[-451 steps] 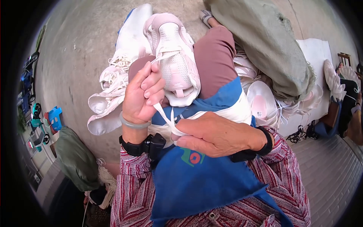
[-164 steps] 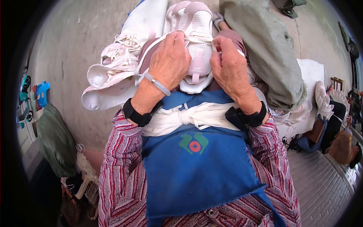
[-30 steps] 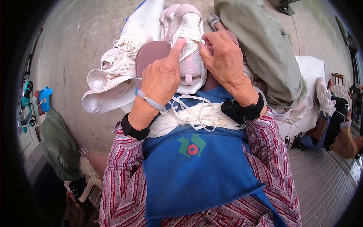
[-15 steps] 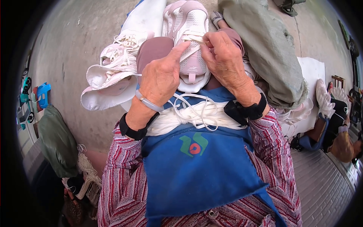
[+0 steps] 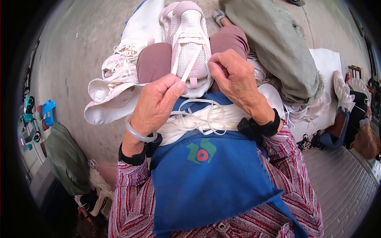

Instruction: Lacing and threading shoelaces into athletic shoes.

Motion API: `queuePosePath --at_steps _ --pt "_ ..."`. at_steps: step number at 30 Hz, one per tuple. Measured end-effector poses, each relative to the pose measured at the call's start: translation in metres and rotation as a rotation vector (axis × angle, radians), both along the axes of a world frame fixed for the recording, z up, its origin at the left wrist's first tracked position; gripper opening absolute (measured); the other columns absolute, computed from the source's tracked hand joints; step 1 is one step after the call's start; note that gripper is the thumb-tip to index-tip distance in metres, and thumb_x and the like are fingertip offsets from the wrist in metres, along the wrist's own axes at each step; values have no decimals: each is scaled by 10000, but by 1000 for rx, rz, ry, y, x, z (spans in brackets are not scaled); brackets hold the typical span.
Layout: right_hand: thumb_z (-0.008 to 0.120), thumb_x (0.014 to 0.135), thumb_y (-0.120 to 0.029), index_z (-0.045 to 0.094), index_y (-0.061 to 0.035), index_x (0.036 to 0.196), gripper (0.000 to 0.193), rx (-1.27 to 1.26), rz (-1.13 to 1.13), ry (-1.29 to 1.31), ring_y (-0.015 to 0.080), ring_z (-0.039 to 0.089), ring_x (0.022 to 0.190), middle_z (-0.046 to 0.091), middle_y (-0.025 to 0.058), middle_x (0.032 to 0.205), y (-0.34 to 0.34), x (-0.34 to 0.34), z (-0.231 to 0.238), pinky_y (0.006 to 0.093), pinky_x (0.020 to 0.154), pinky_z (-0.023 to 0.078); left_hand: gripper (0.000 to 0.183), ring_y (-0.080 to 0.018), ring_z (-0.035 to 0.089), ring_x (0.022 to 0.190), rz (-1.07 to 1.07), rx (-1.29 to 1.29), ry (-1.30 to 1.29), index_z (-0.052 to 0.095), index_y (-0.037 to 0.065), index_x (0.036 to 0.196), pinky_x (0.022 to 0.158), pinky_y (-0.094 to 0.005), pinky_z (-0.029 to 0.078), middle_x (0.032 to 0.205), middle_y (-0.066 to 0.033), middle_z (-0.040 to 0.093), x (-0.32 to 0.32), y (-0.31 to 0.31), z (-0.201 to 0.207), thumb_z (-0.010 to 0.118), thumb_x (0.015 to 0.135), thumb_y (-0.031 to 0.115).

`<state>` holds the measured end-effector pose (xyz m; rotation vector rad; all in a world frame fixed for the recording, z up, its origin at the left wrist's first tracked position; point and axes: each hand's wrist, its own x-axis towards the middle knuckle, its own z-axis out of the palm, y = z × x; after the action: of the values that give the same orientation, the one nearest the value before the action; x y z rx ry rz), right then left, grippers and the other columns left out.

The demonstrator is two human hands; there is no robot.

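A white and pink shoe upper (image 5: 189,47) lies between my knees, toe pointing away, with other uppers partly hidden beside its toe. A flat white shoelace (image 5: 193,63) runs through its upper eyelets and slants down over the tongue. My left hand (image 5: 158,99) pinches the lace near the heel opening. Beside the upper's right edge, my right hand (image 5: 238,81) is closed, its fingertips pressed together; whatever they grip is too hidden to make out. Across my lap, over the blue apron (image 5: 210,186), rests a tied bundle of white laces (image 5: 202,121).
Several white and pink uppers (image 5: 119,75) are piled left of my knee. More pale uppers (image 5: 272,97) lie at the right, beside a grey-green cloth (image 5: 270,43) and a white sheet (image 5: 325,63). Another person (image 5: 363,135) sits far right. A hank of laces (image 5: 99,186) hangs at lower left.
Both hands have come back from the eyelets toward my body, the left one drawing the lace down and leftward. The right hand has moved off the lacing to the upper's right side.
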<state>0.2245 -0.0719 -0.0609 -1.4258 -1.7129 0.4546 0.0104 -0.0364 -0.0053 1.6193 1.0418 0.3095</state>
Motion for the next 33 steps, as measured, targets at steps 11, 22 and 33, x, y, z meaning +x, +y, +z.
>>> queuePosePath --at_steps 11,22,33 --pt "612 859 -228 572 49 1041 333 -532 128 495 383 623 677 628 201 724 -27 -31 18 422 635 493 130 -382 579 665 -300 120 -14 612 11 840 579 -433 432 695 -180 586 22 -40 -7 575 891 125" --pt "561 819 -122 578 -25 806 99 -884 268 1067 30 426 572 497 -43 610 -21 -10 20 228 481 326 262 -148 595 717 -188 -452 6 652 -13 884 633 -295 457 773 -76 638 3 -26 3 510 974 188" --pt "590 825 -141 569 -34 754 131 -816 348 917 34 380 578 462 -28 619 -18 -15 20 239 492 312 372 -252 584 1109 375 -1034 -732 531 -30 1199 971 -383 463 1190 -188 587 33 -5 -41 405 1021 271"
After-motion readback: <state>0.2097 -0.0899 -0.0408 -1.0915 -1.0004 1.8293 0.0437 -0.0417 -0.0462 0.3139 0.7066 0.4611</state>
